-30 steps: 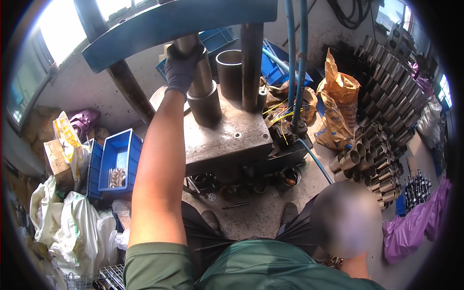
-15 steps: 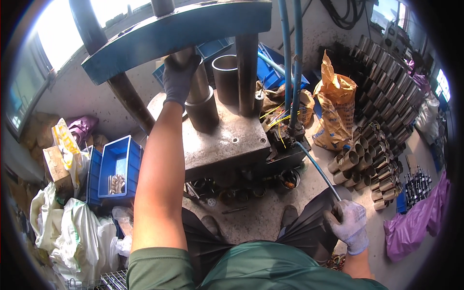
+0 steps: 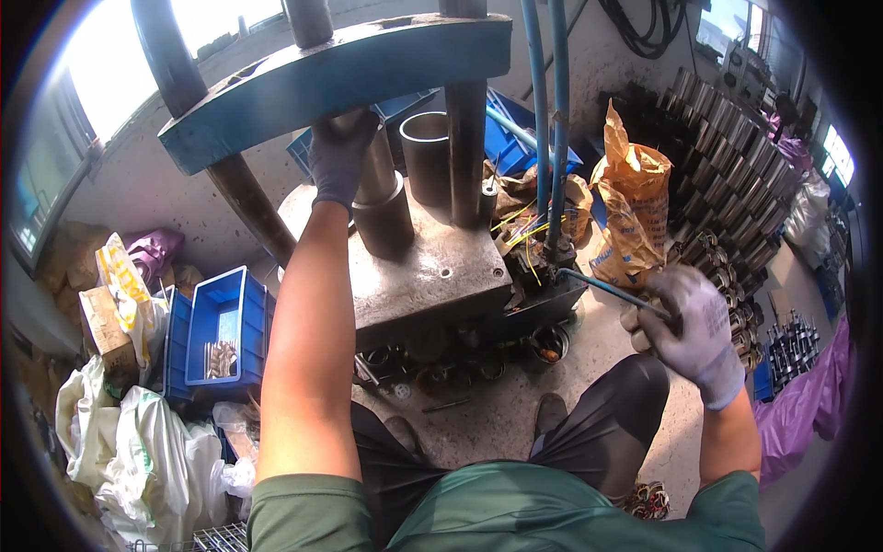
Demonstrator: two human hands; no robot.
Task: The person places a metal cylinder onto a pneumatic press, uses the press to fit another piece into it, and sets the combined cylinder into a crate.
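Observation:
My left hand [image 3: 337, 166], in a dark grey glove, is closed around the upper part of a shiny metal cylinder [image 3: 375, 170] beneath the blue crossbeam [image 3: 345, 97] of a press. That cylinder stands upright in a wider dark metal sleeve [image 3: 384, 223] on the press's steel bed [image 3: 405, 276]. Part of its top is hidden by the hand and the beam. A wide open metal tube [image 3: 425, 161] stands just behind it. My right hand [image 3: 694, 327], in a light grey glove, grips the end of a blue lever [image 3: 602, 286] at the right of the press.
Stacked metal tubes [image 3: 727, 166] line the right side, beside an orange-brown paper sack [image 3: 636, 198]. Blue hoses [image 3: 541, 120] hang near the lever. Blue bins [image 3: 244, 313] and white sacks [image 3: 138, 451] sit at left. Purple cloth [image 3: 800, 414] lies at right.
My right hand has raised the end of the lever, so the lever now lies closer to level. My left hand stays on the cylinder, and the crossbeam appears slightly lower.

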